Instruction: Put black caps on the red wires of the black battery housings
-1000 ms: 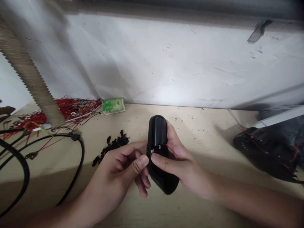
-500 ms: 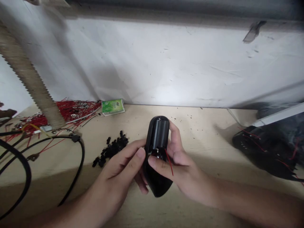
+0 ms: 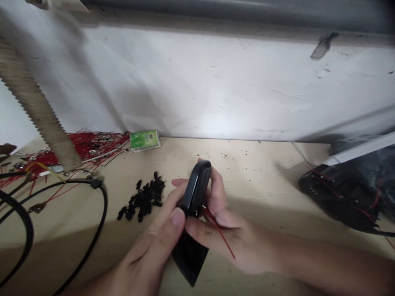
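Note:
A glossy black plastic housing (image 3: 196, 185) with a rounded top and pointed lower end is held between both hands, tilted onto its side. My left hand (image 3: 166, 230) is closed on its left edge, thumb pressed near the middle. My right hand (image 3: 224, 222) wraps round the other side, its thumb laid across the hollow face and hiding part of the inside. From that hollow a thin red wire (image 3: 220, 232) sticks out over my right thumb. Left of my left hand lies a pile of small black plastic parts (image 3: 146, 197) on the table (image 3: 262, 185).
Red wires with metal ends (image 3: 95, 146) are heaped at the back left, beside a green packet (image 3: 145, 140). A ribbed post (image 3: 40, 102) and black cable loops (image 3: 105, 205) stand at left. More black housings with red wires (image 3: 330, 191) lie at right.
The black housing has turned onto its side and its lower end has swung left and down. Both hands have turned with it, keeping their hold. The red wire's free end hangs lower.

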{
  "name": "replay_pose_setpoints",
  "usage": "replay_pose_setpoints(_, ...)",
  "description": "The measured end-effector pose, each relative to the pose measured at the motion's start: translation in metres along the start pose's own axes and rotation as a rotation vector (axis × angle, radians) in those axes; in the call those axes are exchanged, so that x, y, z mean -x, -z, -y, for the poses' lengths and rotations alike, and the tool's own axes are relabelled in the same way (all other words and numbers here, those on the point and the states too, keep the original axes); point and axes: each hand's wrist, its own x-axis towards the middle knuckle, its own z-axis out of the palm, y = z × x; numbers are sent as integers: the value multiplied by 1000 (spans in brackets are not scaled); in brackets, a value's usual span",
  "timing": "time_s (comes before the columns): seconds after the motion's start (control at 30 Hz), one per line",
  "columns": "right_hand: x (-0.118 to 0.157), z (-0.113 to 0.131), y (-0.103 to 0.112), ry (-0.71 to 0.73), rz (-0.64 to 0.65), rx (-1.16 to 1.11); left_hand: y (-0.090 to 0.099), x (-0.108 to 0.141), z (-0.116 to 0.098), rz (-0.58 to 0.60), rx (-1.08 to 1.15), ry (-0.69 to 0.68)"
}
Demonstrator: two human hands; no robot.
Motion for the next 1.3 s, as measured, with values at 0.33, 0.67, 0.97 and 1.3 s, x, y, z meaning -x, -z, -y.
replay_pose_setpoints(0.33, -2, -2, -1, 64, -19, -73, -6, 3, -1, 25, 169, 64)
replay_pose_setpoints(0.67, -9, -14, -2, 115, -51, -280, -19, -19, -22, 98, 518, 119)
replay_pose_setpoints(0.97, -10, -24, 0, 139, -97, -299, -11, -11, -12, 81, 438, 132)
replay_pose_setpoints(1.3, -7, -19, -1, 163, -72, -210, -19, -4, -20, -54, 158, 127)
